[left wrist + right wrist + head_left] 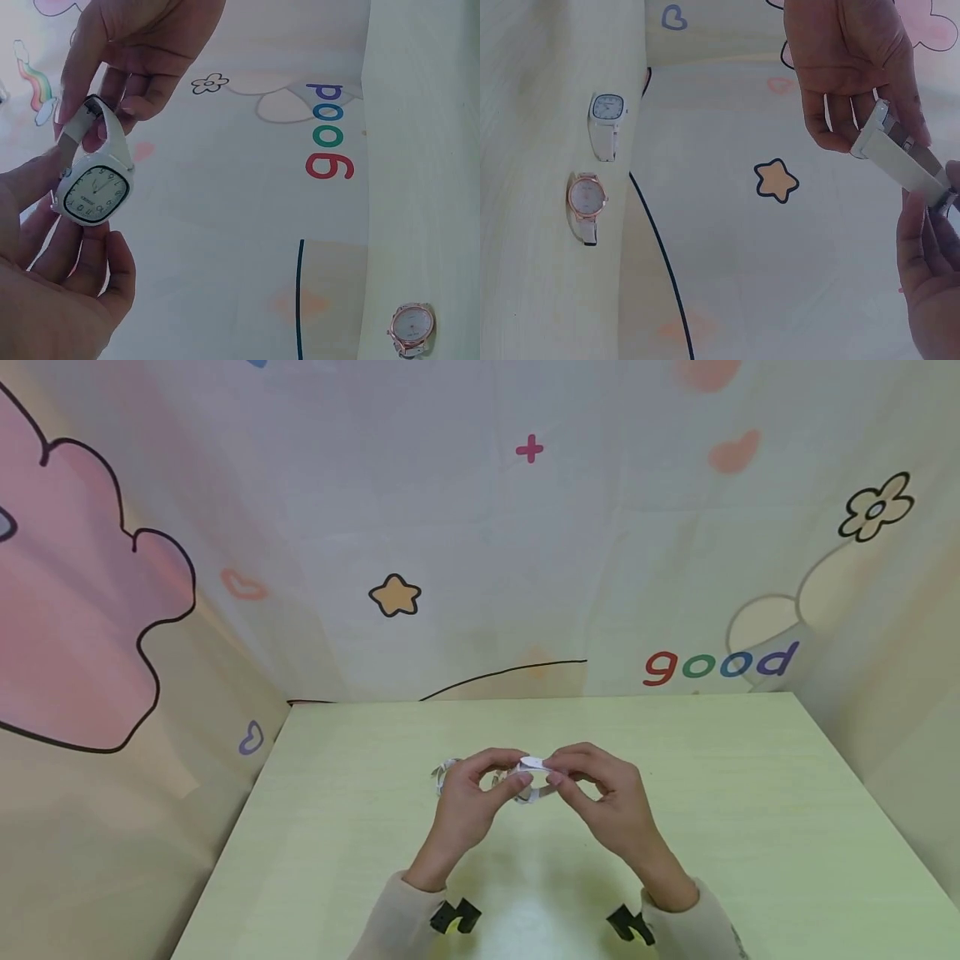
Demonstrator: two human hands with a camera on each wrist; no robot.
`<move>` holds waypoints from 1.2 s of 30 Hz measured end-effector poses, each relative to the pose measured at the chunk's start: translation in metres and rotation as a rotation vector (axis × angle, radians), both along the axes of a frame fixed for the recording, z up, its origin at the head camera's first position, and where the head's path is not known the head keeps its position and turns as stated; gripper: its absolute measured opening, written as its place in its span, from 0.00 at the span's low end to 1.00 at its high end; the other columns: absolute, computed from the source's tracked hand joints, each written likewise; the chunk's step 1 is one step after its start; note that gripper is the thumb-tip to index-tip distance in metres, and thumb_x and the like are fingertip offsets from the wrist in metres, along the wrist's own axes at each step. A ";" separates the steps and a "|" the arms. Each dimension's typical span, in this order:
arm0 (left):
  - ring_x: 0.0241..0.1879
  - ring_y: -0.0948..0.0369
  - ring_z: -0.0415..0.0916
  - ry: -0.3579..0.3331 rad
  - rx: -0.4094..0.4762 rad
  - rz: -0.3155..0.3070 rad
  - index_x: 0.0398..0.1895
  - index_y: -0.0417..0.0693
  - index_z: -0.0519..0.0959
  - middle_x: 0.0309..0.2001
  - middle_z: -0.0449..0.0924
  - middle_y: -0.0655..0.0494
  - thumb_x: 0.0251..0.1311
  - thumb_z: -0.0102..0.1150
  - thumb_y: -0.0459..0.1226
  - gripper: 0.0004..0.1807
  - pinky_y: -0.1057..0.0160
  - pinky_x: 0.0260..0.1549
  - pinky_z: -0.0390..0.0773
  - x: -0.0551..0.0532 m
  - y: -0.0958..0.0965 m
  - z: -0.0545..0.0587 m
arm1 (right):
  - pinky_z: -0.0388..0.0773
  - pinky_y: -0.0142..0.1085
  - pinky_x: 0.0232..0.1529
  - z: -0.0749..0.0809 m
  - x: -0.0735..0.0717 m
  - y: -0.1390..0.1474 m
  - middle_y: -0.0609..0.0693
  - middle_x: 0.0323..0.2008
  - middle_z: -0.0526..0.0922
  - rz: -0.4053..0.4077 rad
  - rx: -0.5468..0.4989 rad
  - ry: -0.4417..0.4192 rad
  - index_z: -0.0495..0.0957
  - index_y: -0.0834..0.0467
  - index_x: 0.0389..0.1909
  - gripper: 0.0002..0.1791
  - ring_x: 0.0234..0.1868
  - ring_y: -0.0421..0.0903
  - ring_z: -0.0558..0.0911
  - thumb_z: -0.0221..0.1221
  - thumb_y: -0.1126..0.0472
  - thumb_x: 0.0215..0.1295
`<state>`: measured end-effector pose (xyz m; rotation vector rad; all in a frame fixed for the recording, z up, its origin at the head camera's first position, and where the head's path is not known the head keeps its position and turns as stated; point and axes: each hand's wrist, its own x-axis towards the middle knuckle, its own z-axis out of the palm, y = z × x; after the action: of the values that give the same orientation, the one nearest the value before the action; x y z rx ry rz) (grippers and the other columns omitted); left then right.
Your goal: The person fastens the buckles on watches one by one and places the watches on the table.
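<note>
A white wristwatch with a rounded square dial is held up between both hands, above the table, its strap closed in a loop. My left hand pinches it by the case. On the other side, my right hand pinches the strap near its dark buckle. In the right wrist view, the pale strap spans the gap from one hand to the other. Fingers cover parts of the case edge and the buckle.
On the table lie a white watch with a squarish dial and a rose-gold round watch, side by side. In the head view both are partly hidden behind my left hand. A printed cloth hangs behind the table.
</note>
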<state>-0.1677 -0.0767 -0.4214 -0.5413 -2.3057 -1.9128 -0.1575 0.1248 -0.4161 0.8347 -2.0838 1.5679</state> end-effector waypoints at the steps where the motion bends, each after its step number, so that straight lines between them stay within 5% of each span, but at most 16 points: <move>1: 0.48 0.61 0.79 0.002 0.010 -0.001 0.47 0.51 0.83 0.44 0.85 0.56 0.59 0.68 0.39 0.12 0.53 0.55 0.75 0.000 0.000 0.000 | 0.82 0.27 0.39 -0.001 0.000 0.000 0.53 0.38 0.84 0.000 0.004 0.001 0.83 0.61 0.42 0.13 0.36 0.37 0.81 0.62 0.77 0.59; 15: 0.47 0.62 0.78 0.028 0.097 -0.131 0.48 0.42 0.81 0.46 0.83 0.46 0.60 0.66 0.34 0.13 0.63 0.61 0.73 0.003 -0.005 -0.002 | 0.80 0.25 0.35 -0.006 -0.002 -0.002 0.50 0.35 0.82 -0.002 0.048 0.065 0.85 0.60 0.41 0.14 0.34 0.36 0.80 0.66 0.76 0.55; 25: 0.48 0.63 0.79 0.036 0.084 -0.051 0.46 0.44 0.83 0.46 0.84 0.48 0.60 0.66 0.35 0.11 0.65 0.57 0.74 0.004 -0.001 -0.003 | 0.82 0.25 0.38 -0.008 -0.003 0.000 0.50 0.40 0.84 -0.023 0.105 0.066 0.84 0.59 0.42 0.14 0.36 0.37 0.82 0.64 0.76 0.57; 36: 0.45 0.62 0.81 0.032 -0.055 -0.017 0.41 0.56 0.86 0.41 0.87 0.59 0.56 0.70 0.41 0.09 0.62 0.47 0.78 0.003 0.001 -0.006 | 0.81 0.25 0.40 -0.013 -0.002 0.005 0.48 0.40 0.83 -0.012 0.155 0.045 0.84 0.56 0.44 0.14 0.37 0.38 0.82 0.65 0.73 0.59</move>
<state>-0.1646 -0.0754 -0.4270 -0.5951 -2.3471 -1.8386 -0.1597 0.1303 -0.4295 0.8992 -2.1956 1.3817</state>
